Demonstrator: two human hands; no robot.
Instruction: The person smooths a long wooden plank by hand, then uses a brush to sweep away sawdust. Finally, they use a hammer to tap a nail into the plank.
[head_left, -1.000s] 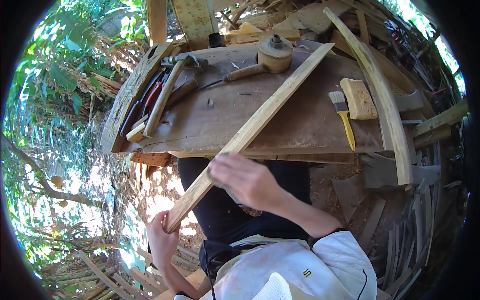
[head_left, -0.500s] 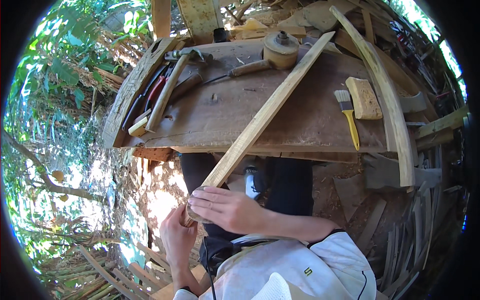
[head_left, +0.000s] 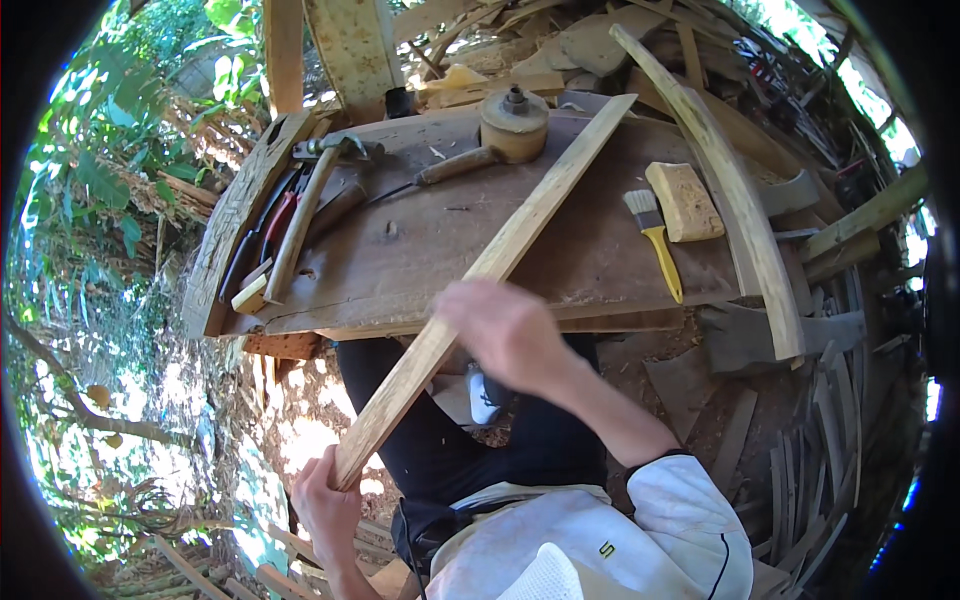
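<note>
A long, pale wooden strip [head_left: 415,368] slants from my lap up across the workbench [head_left: 400,290], its far end resting near the back right. My left hand [head_left: 325,500] grips the near end, fingers wrapped around it. Partway up, at the bench's front edge, my right hand [head_left: 510,335] lies over the strip. Motion smears its fingers, and whatever may be under the palm is hidden.
On the bench lie a hammer [head_left: 303,215], red-handled pliers [head_left: 279,222], a wooden-handled pointed tool [head_left: 455,167], a round wooden pot [head_left: 514,130], a yellow-handled brush [head_left: 660,250] and a tan block [head_left: 685,202]. A curved pole [head_left: 735,180] leans at the right. Wood scraps surround the bench.
My right hand has slid up the strip, away from my left hand, to the bench edge. My left hand still holds the near end. The whole view has shifted slightly.
</note>
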